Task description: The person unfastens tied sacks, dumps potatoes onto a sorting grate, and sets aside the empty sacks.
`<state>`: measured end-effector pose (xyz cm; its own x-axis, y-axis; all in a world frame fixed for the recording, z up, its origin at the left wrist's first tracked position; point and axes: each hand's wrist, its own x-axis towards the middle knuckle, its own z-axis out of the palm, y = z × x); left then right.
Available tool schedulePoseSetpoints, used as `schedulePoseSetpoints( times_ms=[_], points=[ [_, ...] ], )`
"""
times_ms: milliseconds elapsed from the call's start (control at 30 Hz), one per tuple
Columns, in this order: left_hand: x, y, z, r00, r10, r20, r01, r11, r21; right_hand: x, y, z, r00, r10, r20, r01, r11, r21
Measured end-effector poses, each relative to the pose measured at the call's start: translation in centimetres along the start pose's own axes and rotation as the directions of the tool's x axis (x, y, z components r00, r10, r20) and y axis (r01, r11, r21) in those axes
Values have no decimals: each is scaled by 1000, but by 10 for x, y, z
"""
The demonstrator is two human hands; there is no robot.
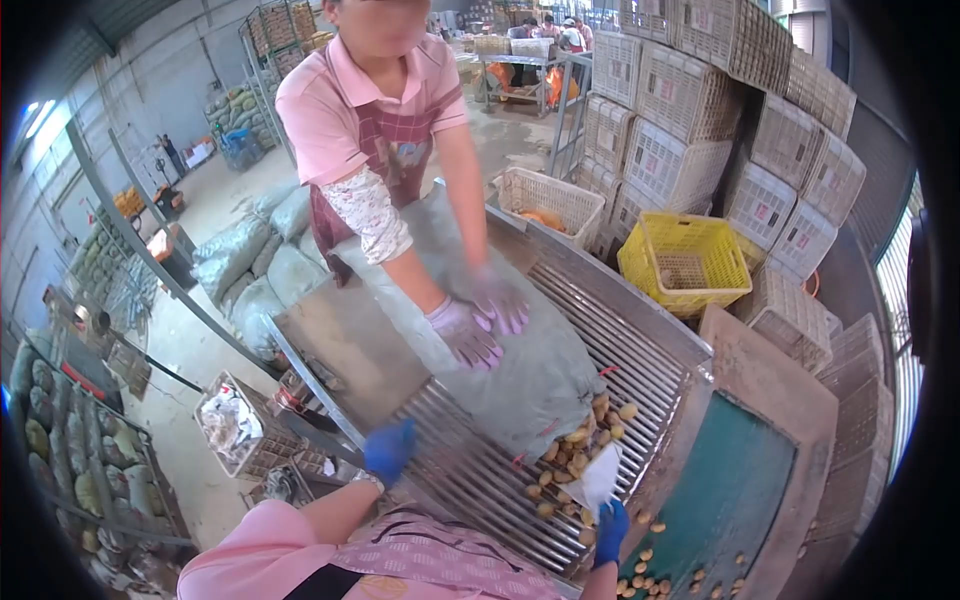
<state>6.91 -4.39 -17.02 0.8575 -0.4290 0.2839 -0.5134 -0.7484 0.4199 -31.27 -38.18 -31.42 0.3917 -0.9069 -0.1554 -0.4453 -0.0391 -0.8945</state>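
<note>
My left hand (389,451), in a blue glove, is at the near left edge of the metal roller table (450,420), its fingers smeared and hard to read. At the lower right, my blue-gloved right hand (611,532) is closed on a white cloth-like piece (596,480). Beside that piece, small round brown potatoes (577,462) lie on the rollers at the mouth of a large grey-green sack (520,375). A co-worker's two gloved hands (480,325) press on the top of the sack.
A green belt (720,490) with scattered potatoes runs at the lower right. Beyond the table stand a yellow crate (685,262), a white crate (550,205) and stacked crates (690,90). Full sacks (255,250) lie at the left, near a crate of scraps (240,425).
</note>
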Motion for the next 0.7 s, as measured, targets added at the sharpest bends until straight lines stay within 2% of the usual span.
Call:
schedulePoseSetpoints(
  times_ms=[33, 67, 100, 133, 167, 233, 333, 367, 400, 433, 467, 500, 533, 567, 600, 667, 700],
  points=[
    [-2, -1, -2, 1000, 11, -11, -11, 1000, -15, -3, 55, -18, 984, 46, -173, -8, 977, 212],
    [-2, 0, -4, 999, 22, -26, -22, 999, -30, -12, 58, -65, 964, -191, -186, 90, 888, -451],
    [-1, 3, -7, 998, 35, -43, -37, 998, -43, -3, 103, -89, 781, -486, -391, 224, 803, -552],
    [-1, 6, -12, 999, 32, -38, -34, 998, -57, -4, 89, -110, 887, -252, -386, 215, 967, -136],
    [0, 2, -6, 999, 25, 44, -23, 999, -41, -5, 70, -132, 935, 0, -356, 115, 947, 300],
    [2, -12, -2, 977, 6, 214, -8, 1000, 9, -10, 28, -128, 793, -54, -606, 179, 973, 147],
    [-1, -13, -5, 986, 92, 141, -76, 990, -119, -25, -72, -66, 848, -303, -435, 417, 887, 196],
    [-5, -13, 2, 975, 130, 181, -58, 932, -359, -19, -91, -41, 886, -309, -345, 341, 940, 35],
    [-10, -14, 12, 962, 178, 205, -29, 818, -575, -44, -157, -2, 789, -530, -309, 483, 847, -220],
    [-13, -13, 17, 949, 232, 213, 9, 656, -755, -23, -130, 43, 664, -716, -213, 652, 695, -304],
    [-23, -2, 13, 945, 255, 203, 38, 533, -845, -47, -178, 81, 643, -765, -48, 709, 618, -340],
    [-32, 6, -3, 942, 231, 242, 112, 466, -878, -77, -230, 119, 548, -827, 130, 804, 476, -356],
    [-42, 14, -18, 937, 206, 281, 184, 393, -901, -103, -265, 157, 421, -861, 287, 889, 329, -317],
    [-47, 14, -37, 918, 140, 370, 296, 378, -877, -130, -294, 192, 291, -871, 396, 947, 202, -250],
    [-46, 2, -55, 910, 59, 409, 371, 322, -871, -156, -320, 223, 335, -740, 583, 926, 373, -59],
    [-47, -39, -94, 888, -130, 441, 457, 146, -877, -189, -348, 272, 214, -710, 671, 916, 385, 115],
    [-55, -72, -111, 862, -246, 443, 463, 29, -886, -205, -355, 295, 86, -815, 573, 969, 203, 143]
  ],
)
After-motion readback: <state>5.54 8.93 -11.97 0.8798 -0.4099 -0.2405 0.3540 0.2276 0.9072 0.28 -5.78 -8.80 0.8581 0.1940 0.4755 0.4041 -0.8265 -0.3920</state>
